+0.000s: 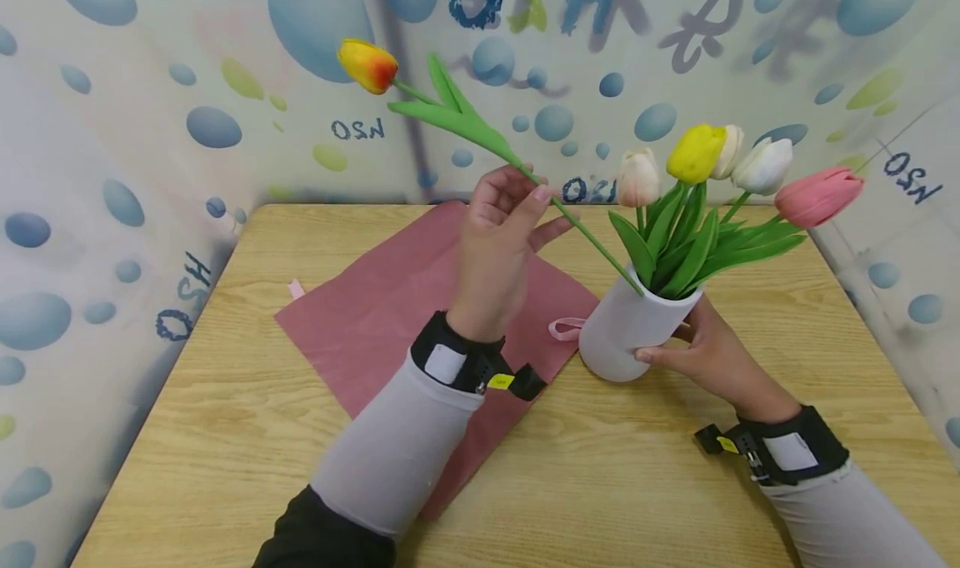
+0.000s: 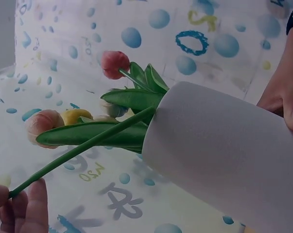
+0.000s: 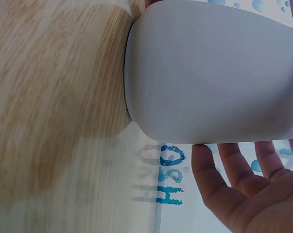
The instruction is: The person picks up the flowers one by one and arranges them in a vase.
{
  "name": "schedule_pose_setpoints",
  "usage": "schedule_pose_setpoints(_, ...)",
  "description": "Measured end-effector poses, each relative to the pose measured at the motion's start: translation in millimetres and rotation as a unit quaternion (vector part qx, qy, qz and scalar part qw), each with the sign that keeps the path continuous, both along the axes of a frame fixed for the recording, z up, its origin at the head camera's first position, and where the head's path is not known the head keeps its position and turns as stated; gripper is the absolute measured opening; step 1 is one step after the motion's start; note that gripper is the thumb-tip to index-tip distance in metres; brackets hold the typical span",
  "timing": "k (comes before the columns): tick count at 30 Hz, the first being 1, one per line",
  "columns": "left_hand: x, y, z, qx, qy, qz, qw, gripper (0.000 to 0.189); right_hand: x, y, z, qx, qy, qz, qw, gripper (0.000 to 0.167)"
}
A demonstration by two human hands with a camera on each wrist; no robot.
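Observation:
My left hand (image 1: pixel 498 247) pinches the green stem of a yellow-orange tulip (image 1: pixel 369 67) between thumb and fingers. The bloom leans up to the left, and the stem's lower end meets the rim of a white vase (image 1: pixel 626 326). In the left wrist view the stem (image 2: pixel 88 145) runs from the fingertips to the vase mouth. My right hand (image 1: pixel 716 356) grips the vase around its lower side, thumb in front; its fingers (image 3: pixel 233 165) show against the wall in the right wrist view. Inside stand a yellow tulip (image 1: pixel 693 156), a pink tulip (image 1: pixel 819 197) and several pale ones.
A dusky pink sheet (image 1: pixel 390 301) lies on the wooden table (image 1: pixel 225 435) under my left arm. A light pink ribbon loop (image 1: pixel 566 329) sits at the vase's left side. Behind the table rises a wall covering (image 1: pixel 285 135) with blue and green spots.

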State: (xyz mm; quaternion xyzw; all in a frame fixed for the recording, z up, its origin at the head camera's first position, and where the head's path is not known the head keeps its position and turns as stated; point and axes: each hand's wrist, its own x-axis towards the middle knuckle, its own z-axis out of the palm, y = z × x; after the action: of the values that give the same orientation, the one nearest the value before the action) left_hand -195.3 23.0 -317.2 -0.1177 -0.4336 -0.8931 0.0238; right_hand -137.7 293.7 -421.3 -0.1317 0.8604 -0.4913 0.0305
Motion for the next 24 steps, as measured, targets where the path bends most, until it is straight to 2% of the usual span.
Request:
schedule_pose_setpoints(8, 1.2, 10.6, -1.8, 0.015, 0.008, 0.014, 0.9997, 0.019, 0.5, 0.4, -0.4, -0.002, 0.001, 0.002, 1.0, 0.093)
schedule_pose_setpoints(15, 8.0, 16.2, -5.7, -0.034, 0.026, 0.02, 0.9989, 0.017, 0.9, -0.2, -0.3, 0.008, -0.004, -0.002, 1.0, 0.093)
schedule_pose_setpoints(24, 20.7, 28.4, -11.0, -0.109, 0.095, 0.03, 0.9891, 0.019, 0.1, 0.7, -2.0, 0.009, 0.004, -0.005, 0.9999, 0.094)
